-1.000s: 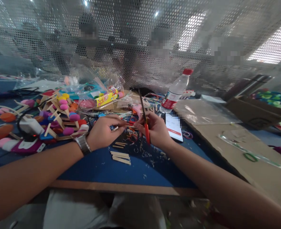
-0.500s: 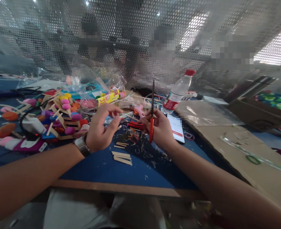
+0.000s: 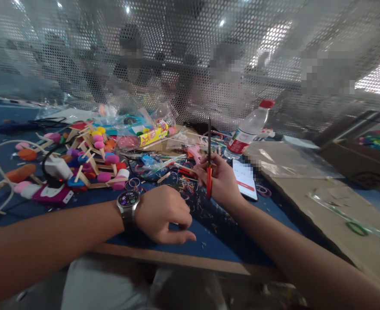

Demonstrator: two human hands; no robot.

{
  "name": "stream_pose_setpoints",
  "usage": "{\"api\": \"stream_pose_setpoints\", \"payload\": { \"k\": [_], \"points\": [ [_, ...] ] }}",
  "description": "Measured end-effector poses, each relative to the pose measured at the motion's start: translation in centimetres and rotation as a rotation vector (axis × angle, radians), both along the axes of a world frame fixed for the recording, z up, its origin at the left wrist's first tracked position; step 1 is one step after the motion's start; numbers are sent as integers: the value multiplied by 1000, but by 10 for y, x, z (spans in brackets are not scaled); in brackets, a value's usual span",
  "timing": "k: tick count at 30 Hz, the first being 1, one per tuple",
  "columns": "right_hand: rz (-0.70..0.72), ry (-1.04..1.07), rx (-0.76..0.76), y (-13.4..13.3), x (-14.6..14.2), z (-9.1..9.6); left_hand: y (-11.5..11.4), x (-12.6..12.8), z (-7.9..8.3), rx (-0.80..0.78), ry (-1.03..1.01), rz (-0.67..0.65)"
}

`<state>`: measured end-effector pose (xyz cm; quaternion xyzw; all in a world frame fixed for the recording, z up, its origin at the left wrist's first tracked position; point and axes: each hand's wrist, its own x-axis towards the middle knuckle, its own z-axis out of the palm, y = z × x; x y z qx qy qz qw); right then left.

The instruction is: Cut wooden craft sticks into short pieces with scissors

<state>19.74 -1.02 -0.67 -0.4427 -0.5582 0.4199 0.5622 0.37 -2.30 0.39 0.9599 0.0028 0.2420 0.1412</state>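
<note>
My right hand [image 3: 220, 178] is closed around a pair of scissors [image 3: 209, 174] with orange-red handles, its dark blades pointing upward. Low over the blue tabletop [image 3: 222, 247], my left hand [image 3: 164, 215] has its back toward me. Its fingers bend downward and the thumb stands apart from them; nothing shows in the gap. The small wooden sticks at that spot are hidden beneath this hand. A dark watch [image 3: 128, 202] is on my left wrist. Beyond the hands lie colourful rubber bands and scraps [image 3: 186, 187].
A heap of wooden-stick pieces with coloured pads [image 3: 94, 163] fills the left side, near a purple power strip [image 3: 52, 196] and cables. A water bottle [image 3: 241, 140] and a phone [image 3: 244, 178] are beyond my right hand. Cardboard [image 3: 325, 215] covers the right side.
My left hand has moved down and right, turning its back up, and now covers the wooden sticks. The right hand still holds the scissors upright. The whole view has shifted slightly.
</note>
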Motion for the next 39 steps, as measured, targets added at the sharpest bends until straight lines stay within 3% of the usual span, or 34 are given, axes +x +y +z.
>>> {"api": "stream_pose_setpoints", "payload": {
  "k": [5, 9, 13, 17, 21, 25, 31, 39],
  "points": [
    [11, -5, 4, -1, -1, -1, -1, 2, 1, -5, -17, -17],
    [-11, -3, -6, 0, 0, 0, -4, -1, 13, -23, -52, 11],
    [-14, -18, 2, 1, 0, -1, -4, -2, 39, -173, -124, 189],
    [-4, 0, 18, 2, 0, -1, 12, -2, 60, -178, 19, 336],
    [9, 13, -14, 3, 1, -1, 35, -12, 70, -95, 115, 468],
    [10, 9, 5, 3, 1, -2, 45, -28, 76, -66, 135, 536],
    [1, -5, -12, 2, 1, -3, 32, -43, 67, -38, 473, 370],
    [32, 0, 2, 0, 0, 0, -7, -37, 34, -188, 510, 533]
  ]
}}
